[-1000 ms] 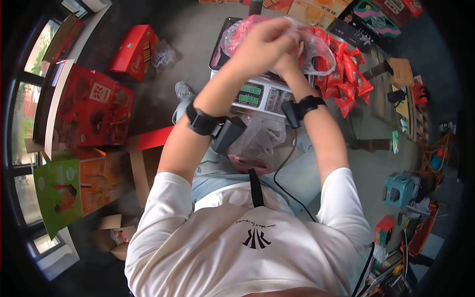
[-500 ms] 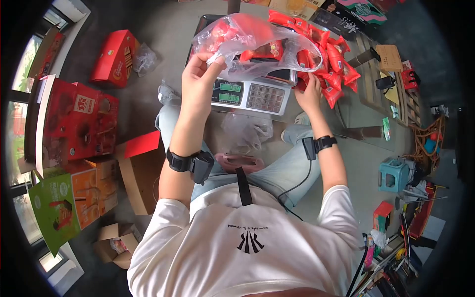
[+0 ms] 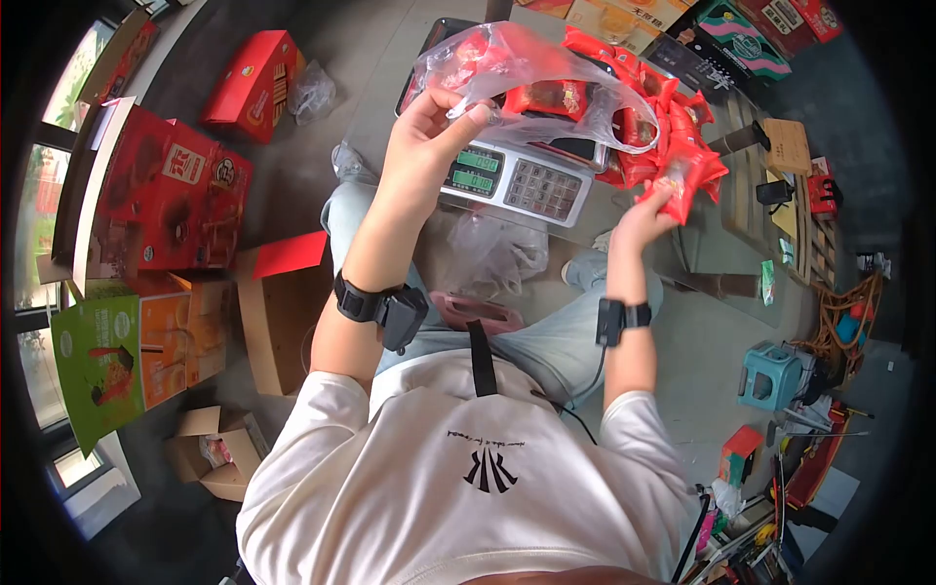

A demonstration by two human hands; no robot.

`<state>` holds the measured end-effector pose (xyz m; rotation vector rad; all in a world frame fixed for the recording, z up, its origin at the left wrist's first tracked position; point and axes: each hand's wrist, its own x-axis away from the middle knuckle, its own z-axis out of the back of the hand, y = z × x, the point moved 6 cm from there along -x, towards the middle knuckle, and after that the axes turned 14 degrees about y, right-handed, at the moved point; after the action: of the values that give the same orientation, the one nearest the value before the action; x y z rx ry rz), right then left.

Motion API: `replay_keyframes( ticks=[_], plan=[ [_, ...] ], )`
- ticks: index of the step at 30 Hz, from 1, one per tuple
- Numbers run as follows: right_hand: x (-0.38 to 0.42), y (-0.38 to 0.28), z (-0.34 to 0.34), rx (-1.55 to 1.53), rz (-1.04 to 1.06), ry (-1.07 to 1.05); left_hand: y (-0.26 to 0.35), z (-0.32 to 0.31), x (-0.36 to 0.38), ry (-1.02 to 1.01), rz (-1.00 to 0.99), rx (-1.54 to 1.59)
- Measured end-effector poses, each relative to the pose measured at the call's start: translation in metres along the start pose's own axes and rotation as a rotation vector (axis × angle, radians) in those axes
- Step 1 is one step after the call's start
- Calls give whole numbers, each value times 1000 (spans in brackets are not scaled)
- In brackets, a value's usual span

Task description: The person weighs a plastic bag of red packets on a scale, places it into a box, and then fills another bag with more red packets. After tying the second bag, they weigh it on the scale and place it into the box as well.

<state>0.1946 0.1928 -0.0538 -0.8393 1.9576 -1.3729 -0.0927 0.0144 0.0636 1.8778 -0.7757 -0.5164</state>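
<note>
My left hand pinches the edge of a clear plastic bag. Inside the bag are several red snack packets, and it rests on a digital scale whose green display and keypad face me. My right hand grips one red packet by its near end, to the right of the scale. Beyond that packet lies a pile of similar red packets, partly hidden behind the bag.
Cartons stand at the far edge of the glass table. Below the scale hangs another clear bag. Red boxes and an open carton are on my left; a blue stool and tools are on my right.
My right hand has come away from the pile beside the scale, moving right and toward me with a red packet. My left hand still holds the bag's edge. The whole view has shifted slightly.
</note>
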Motion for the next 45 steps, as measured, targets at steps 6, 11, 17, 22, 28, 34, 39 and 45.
replay_keyframes(
  ticks=[6,11,17,22,28,34,39,45],
  plan=[
    [84,-76,1,26,974,-573,-17,-16,-1,5,-52,-55],
    [106,-79,-58,156,1015,-854,-6,-18,5,7,-64,-14],
    [136,-80,-125,185,923,-1012,12,-20,16,-56,-137,72],
    [126,-64,-91,307,970,-716,5,15,-1,28,-86,-57],
    [129,-50,-76,315,1068,-830,-2,6,-3,22,1,-14],
    [143,-43,-121,335,711,-1140,7,-9,3,-110,53,28],
    [118,-78,-90,75,983,-581,27,19,-8,79,-38,-20],
    [17,-5,-81,730,342,-556,32,19,-19,61,-62,-13]
  ],
)
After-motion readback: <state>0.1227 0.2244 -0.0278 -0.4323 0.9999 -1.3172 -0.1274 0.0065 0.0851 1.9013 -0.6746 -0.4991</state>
